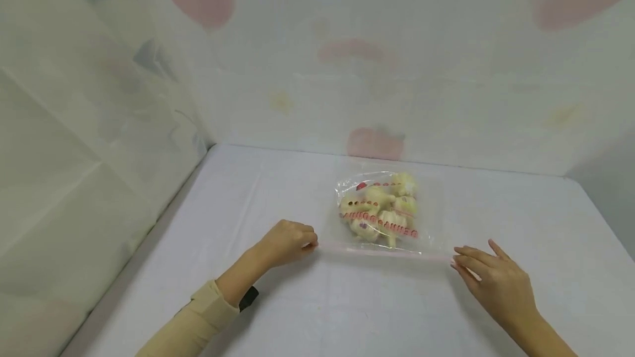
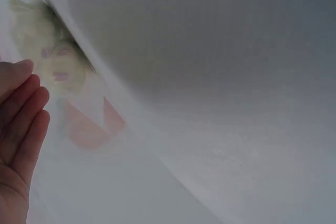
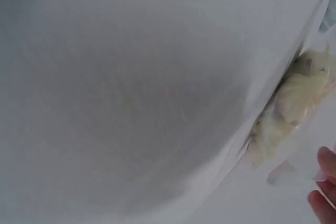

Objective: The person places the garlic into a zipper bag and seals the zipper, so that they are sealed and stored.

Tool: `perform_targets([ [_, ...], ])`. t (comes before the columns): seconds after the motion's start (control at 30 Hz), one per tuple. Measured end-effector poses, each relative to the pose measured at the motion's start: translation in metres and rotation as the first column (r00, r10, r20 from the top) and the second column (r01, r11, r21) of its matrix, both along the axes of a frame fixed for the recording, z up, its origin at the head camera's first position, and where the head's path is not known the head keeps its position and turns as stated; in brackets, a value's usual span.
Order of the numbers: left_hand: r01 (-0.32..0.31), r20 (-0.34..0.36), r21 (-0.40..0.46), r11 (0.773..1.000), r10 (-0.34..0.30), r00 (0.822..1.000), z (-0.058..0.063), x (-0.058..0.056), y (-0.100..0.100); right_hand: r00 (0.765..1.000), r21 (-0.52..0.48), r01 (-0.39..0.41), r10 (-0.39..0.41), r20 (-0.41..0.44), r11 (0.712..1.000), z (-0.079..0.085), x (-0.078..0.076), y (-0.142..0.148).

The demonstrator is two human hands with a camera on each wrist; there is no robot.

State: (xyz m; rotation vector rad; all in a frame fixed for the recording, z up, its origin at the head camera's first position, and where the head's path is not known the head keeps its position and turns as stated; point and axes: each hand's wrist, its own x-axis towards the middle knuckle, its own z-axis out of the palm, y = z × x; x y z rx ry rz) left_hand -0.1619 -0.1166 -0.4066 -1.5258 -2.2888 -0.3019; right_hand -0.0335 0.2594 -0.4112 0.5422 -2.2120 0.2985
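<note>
A clear zip bag with red lettering lies on the table, its pink seal edge toward me. Inside it are several garlic bulbs, bunched in the middle. My left hand pinches the left end of the seal edge between thumb and fingers. At the opposite end, my right hand pinches the corner with thumb and index finger, its other fingers spread. The left wrist view catches the garlic beyond the left fingertips. In the right wrist view, the bulbs show past the right fingers at the frame's edge.
A white cloth covers the table. A pale printed curtain rises along the back, and another hanging sheet stands at the left side. A dark wrist device sits under my left sleeve cuff.
</note>
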Motion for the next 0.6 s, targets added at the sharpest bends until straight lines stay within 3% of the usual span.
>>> perform_targets([
  [0.1,0.052,-0.010,-0.095,0.994,-0.053,0.999,0.001,0.005,-0.002,0.995,-0.001,0.024,-0.024,0.098,1.000,-0.001,0.006,-0.002],
  [0.27,0.071,-0.006,-0.169,0.983,-0.073,0.997,0.002,0.014,-0.002,0.978,0.017,0.058,-0.060,0.202,0.998,-0.002,0.012,-0.002],
  [0.33,0.078,0.018,-0.191,0.978,-0.076,0.997,0.001,0.017,-0.003,0.970,0.025,0.060,-0.064,0.235,0.998,-0.002,0.014,-0.002],
  [0.4,0.087,0.086,-0.220,0.972,-0.069,0.994,0.000,0.020,-0.005,0.957,0.035,0.066,-0.073,0.279,0.997,-0.002,0.016,-0.003],
  [0.47,0.095,0.198,-0.246,0.964,-0.046,0.979,-0.001,0.023,-0.008,0.931,0.033,0.092,-0.098,0.352,0.995,0.000,0.020,-0.005],
  [0.57,0.069,0.370,-0.253,0.965,0.030,0.929,0.002,0.024,-0.014,0.847,0.008,0.155,-0.137,0.513,0.988,0.006,0.023,-0.005],
  [0.6,0.044,0.397,-0.247,0.968,0.060,0.916,0.004,0.024,-0.017,0.816,-0.002,0.175,-0.144,0.560,0.985,0.008,0.023,-0.004],
])
